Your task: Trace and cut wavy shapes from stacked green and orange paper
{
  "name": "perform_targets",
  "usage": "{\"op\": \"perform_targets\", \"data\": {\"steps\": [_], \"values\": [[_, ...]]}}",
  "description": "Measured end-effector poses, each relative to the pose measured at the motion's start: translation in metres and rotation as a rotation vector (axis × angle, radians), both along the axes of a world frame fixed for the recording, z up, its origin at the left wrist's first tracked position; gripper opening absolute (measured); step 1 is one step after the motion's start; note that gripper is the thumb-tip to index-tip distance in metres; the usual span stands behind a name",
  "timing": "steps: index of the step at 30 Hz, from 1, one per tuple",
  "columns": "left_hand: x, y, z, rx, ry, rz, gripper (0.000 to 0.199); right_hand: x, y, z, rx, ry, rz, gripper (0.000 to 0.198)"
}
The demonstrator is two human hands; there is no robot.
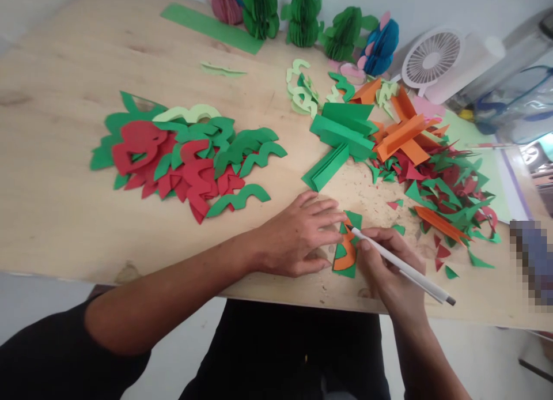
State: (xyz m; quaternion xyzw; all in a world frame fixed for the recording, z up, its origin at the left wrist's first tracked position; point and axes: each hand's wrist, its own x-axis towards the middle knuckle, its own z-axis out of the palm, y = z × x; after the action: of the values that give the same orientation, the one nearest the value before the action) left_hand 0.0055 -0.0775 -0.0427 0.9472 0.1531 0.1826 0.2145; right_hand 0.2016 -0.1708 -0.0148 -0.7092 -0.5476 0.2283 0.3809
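My right hand (397, 273) is closed around a white pen (425, 285), whose dark tip meets the upper part of an orange wavy paper cutout (349, 256). Beneath that cutout lies a small green paper rectangle (355, 218), flat on the wooden table near its front edge. My left hand (305, 236) rests palm down with fingers spread, fingertips against the left side of the two papers. Left of it, a heap holds red paper cutouts (140, 143) and green wavy cutouts (257, 140).
Folded green strips (341, 132) and folded orange strips (401, 138) lie beyond my hands. Red and green scraps (458, 181) pile up at right. Honeycomb paper figures (302, 17) stand at the back beside a white fan (432, 57). A long green strip (211, 28) lies at back left.
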Motion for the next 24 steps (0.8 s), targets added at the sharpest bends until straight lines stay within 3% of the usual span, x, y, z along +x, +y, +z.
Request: {"op": "perform_targets", "data": {"steps": [6,24], "values": [[0.000,0.000,0.001,-0.001,0.019,-0.001,0.036,0.000,0.002,-0.009,-0.010,-0.069,0.002,0.013],[0.001,0.000,0.001,0.004,0.004,0.004,0.036,-0.007,0.011,-0.001,0.063,-0.241,0.062,0.015]]}}
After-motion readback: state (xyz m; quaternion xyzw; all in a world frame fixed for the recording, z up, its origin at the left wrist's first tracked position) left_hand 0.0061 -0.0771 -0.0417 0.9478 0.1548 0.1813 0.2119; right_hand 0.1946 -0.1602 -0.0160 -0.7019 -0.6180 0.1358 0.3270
